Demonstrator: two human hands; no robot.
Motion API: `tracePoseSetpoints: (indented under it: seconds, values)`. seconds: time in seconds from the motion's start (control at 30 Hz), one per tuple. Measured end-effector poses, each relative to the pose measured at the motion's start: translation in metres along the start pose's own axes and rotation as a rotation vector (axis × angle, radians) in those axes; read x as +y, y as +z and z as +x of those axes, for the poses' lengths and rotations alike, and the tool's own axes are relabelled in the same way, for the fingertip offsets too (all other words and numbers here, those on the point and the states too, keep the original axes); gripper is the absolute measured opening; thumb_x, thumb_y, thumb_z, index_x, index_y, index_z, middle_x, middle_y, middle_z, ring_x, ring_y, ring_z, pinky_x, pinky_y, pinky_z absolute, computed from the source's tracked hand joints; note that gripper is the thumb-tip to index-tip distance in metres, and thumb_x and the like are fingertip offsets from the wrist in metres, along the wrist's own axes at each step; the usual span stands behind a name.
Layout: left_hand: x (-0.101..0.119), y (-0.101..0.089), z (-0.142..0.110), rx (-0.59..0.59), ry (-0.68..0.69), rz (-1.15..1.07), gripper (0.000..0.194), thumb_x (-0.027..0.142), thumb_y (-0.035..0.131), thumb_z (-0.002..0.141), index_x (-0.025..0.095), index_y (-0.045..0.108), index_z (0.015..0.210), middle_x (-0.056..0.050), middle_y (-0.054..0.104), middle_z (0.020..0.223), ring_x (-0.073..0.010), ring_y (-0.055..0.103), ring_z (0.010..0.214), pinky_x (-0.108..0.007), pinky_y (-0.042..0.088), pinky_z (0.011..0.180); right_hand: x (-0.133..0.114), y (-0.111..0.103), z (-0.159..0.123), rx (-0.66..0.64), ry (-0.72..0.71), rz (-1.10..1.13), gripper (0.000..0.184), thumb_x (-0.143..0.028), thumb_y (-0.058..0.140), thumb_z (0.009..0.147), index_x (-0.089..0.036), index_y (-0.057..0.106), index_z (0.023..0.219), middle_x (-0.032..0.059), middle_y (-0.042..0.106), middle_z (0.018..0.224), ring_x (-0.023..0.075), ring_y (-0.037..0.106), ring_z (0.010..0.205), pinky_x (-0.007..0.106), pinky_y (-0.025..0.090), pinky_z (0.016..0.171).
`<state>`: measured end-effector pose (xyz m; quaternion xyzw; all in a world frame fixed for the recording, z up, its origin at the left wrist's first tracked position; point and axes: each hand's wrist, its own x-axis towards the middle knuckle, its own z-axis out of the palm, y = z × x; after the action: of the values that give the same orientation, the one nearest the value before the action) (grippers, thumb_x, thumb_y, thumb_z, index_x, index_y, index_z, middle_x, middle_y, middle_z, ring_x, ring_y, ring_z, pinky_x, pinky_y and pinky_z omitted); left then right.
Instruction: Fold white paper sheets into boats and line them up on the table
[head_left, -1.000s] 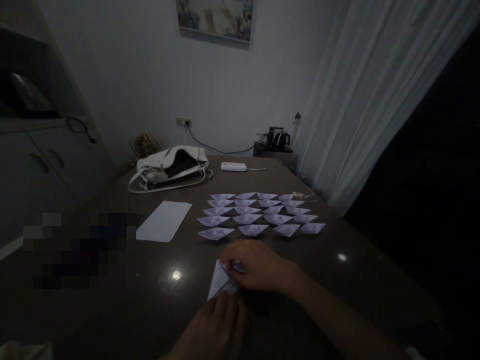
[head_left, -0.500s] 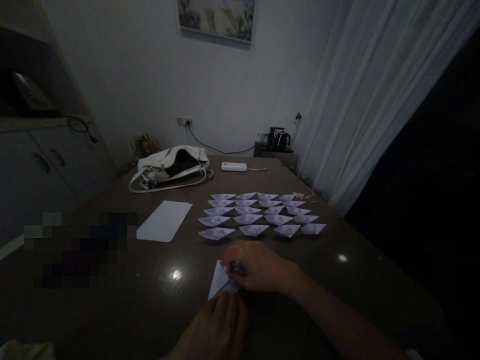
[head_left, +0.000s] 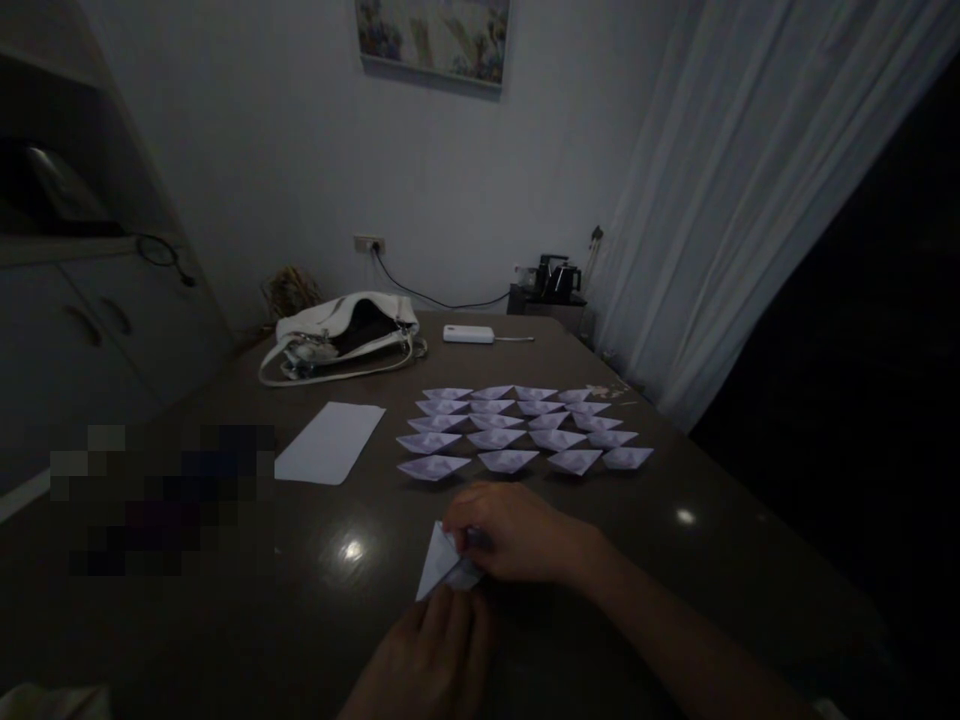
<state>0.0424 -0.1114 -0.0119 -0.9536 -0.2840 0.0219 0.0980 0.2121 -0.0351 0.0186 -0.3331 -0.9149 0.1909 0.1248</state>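
A sheet of white paper (head_left: 436, 563), folded to a pointed, triangular shape, lies on the dark table between my hands. My right hand (head_left: 514, 530) pinches its far, upper part, with thumb and forefinger close together. At the near edge, the bent fingers of my left hand (head_left: 435, 650) hold the paper down against the table. Both palms and the right side of the paper are partly hidden. Just beyond my hands, several small folded paper boats (head_left: 495, 438) stand in rows.
Flat white paper (head_left: 330, 443) lies to the left of the boats. Farther back are a white handbag (head_left: 345, 335) and a white power bank (head_left: 468, 334) with a short cable. A blurred-out patch (head_left: 165, 500) covers the table's left side. A sheer curtain (head_left: 675, 200) hangs at right.
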Motion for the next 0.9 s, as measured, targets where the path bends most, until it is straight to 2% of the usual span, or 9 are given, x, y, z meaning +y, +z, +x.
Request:
tracePoseSetpoints:
  seconds: [0.13,0.23,0.47,0.6,0.73,0.9]
  values:
    - [-0.0008,0.0088,-0.0028,0.093,-0.067,0.095,0.033,0.012,0.041,0.092,0.009,0.058,0.12,-0.018,0.069,0.109,-0.0293,0.065,0.099,-0.037,0.058,0.076,0.0019,0.0003,0.0,-0.009,-0.023,-0.011,0.018,-0.004,0.06,0.071,-0.017,0.062,0.083,0.0023,0.066,0.092,0.0159,0.06,0.089,0.024,0.041,0.075]
    - [-0.0015,0.0114,-0.0012,0.146,-0.132,0.17,0.036,0.021,0.042,0.094,0.004,0.059,0.12,-0.024,0.064,0.119,-0.0348,0.063,0.108,-0.042,0.057,0.082,0.002,0.0002,-0.0002,-0.015,-0.026,-0.027,0.021,-0.005,0.061,0.07,-0.017,0.063,0.088,0.0036,0.066,0.094,0.0172,0.06,0.089,0.024,0.042,0.076]
    - [0.0006,0.0079,0.0043,0.072,-0.122,0.167,0.035,0.022,0.048,0.092,0.0,0.066,0.111,-0.028,0.066,0.111,-0.0365,0.067,0.099,-0.041,0.06,0.074,0.0011,-0.0025,-0.0006,-0.03,-0.06,-0.003,0.018,-0.004,0.058,0.073,-0.016,0.065,0.084,0.0044,0.067,0.098,0.0169,0.061,0.093,0.024,0.043,0.08]
    - [0.001,0.0069,0.0041,0.1,-0.117,0.156,0.033,0.02,0.049,0.09,-0.001,0.068,0.106,-0.03,0.068,0.106,-0.0376,0.068,0.096,-0.041,0.06,0.072,-0.0009,-0.0054,-0.0013,-0.022,-0.056,0.008,0.015,-0.008,0.061,0.075,-0.015,0.066,0.088,0.0044,0.068,0.097,0.0165,0.062,0.091,0.024,0.043,0.08]
    - [0.0005,0.0043,0.0047,0.102,-0.122,0.167,0.031,0.021,0.051,0.089,-0.001,0.07,0.103,-0.029,0.069,0.104,-0.0362,0.069,0.095,-0.04,0.06,0.072,-0.0024,-0.0074,-0.001,0.004,-0.018,0.005,0.021,-0.008,0.058,0.081,-0.017,0.067,0.098,0.0046,0.069,0.097,0.0163,0.062,0.091,0.025,0.043,0.08]
    - [0.0019,0.0043,0.0052,0.12,-0.147,0.185,0.03,0.022,0.054,0.088,0.002,0.071,0.101,-0.027,0.071,0.101,-0.0342,0.07,0.092,-0.037,0.061,0.068,0.0009,-0.0058,0.0013,-0.016,-0.016,0.053,0.022,-0.005,0.06,0.08,-0.017,0.067,0.097,0.0048,0.069,0.096,0.0159,0.062,0.09,0.025,0.043,0.08]
